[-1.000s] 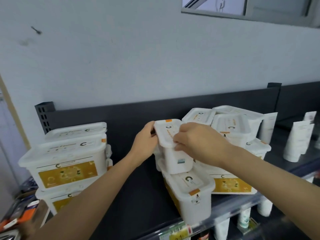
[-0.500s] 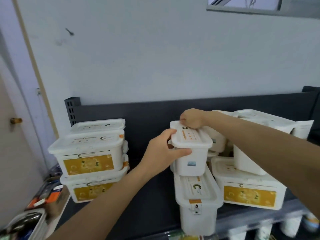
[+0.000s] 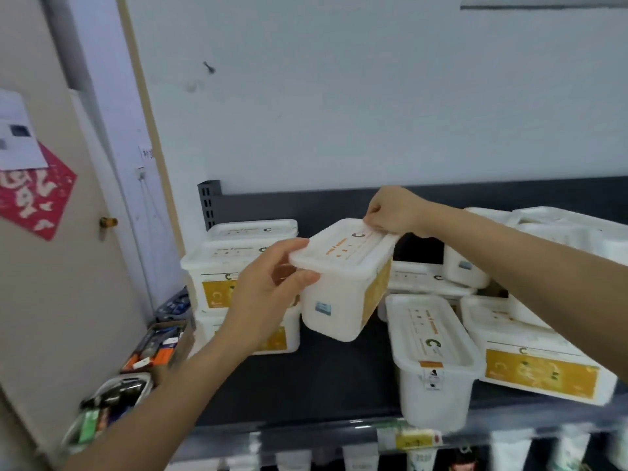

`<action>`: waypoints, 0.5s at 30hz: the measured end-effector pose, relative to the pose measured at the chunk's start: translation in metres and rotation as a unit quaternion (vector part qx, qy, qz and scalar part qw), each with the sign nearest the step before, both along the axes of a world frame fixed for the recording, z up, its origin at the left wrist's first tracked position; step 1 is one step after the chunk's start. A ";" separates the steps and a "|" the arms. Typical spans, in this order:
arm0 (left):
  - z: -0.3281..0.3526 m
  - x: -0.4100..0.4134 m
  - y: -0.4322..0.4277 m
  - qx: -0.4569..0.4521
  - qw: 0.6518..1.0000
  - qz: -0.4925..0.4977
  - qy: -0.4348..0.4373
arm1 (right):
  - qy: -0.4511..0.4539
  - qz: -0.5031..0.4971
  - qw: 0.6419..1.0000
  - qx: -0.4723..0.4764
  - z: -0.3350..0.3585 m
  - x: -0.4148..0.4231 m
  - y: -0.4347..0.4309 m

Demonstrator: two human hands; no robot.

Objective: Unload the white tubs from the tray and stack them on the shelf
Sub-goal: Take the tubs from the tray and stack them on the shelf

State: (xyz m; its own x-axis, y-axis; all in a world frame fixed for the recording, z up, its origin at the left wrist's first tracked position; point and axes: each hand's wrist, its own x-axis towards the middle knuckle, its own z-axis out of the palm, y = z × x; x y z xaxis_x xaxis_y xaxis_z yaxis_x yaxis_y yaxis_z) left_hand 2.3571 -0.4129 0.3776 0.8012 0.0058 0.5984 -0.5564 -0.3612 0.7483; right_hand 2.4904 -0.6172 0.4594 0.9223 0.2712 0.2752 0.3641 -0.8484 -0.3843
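Observation:
A white tub (image 3: 343,287) with a yellow side label hangs tilted in the air above the dark shelf (image 3: 333,379). My left hand (image 3: 268,283) grips its near end under the lid rim. My right hand (image 3: 390,210) pinches the far edge of its lid. To the left stands a stack of white tubs (image 3: 221,270) against the shelf's back. On the right another white tub (image 3: 431,362) stands end-on at the shelf's front edge, with several more tubs (image 3: 537,365) piled beside and behind it.
A door with a brass knob (image 3: 108,222) and a red paper sign is at the left. Cardboard boxes of small goods (image 3: 153,348) sit below the shelf's left end. White tubes (image 3: 509,450) hang on the lower shelf. A perforated upright (image 3: 208,202) marks the shelf's left end.
Both hands have lifted the tub off the end-on tub and carried it left toward the left stack, tilting it. The view has swung left, so the door shows.

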 end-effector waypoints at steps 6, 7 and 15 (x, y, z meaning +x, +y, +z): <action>-0.031 -0.035 0.084 -0.016 0.998 -0.035 0.044 | 0.058 0.009 0.995 -0.087 -0.028 -0.048 0.053; -0.036 -0.039 0.094 0.000 0.998 -0.031 0.047 | 0.066 0.008 0.993 -0.097 -0.036 -0.053 0.059; -0.070 -0.043 0.161 0.087 0.983 -0.009 0.160 | 0.202 -0.024 0.979 -0.008 -0.084 -0.090 0.087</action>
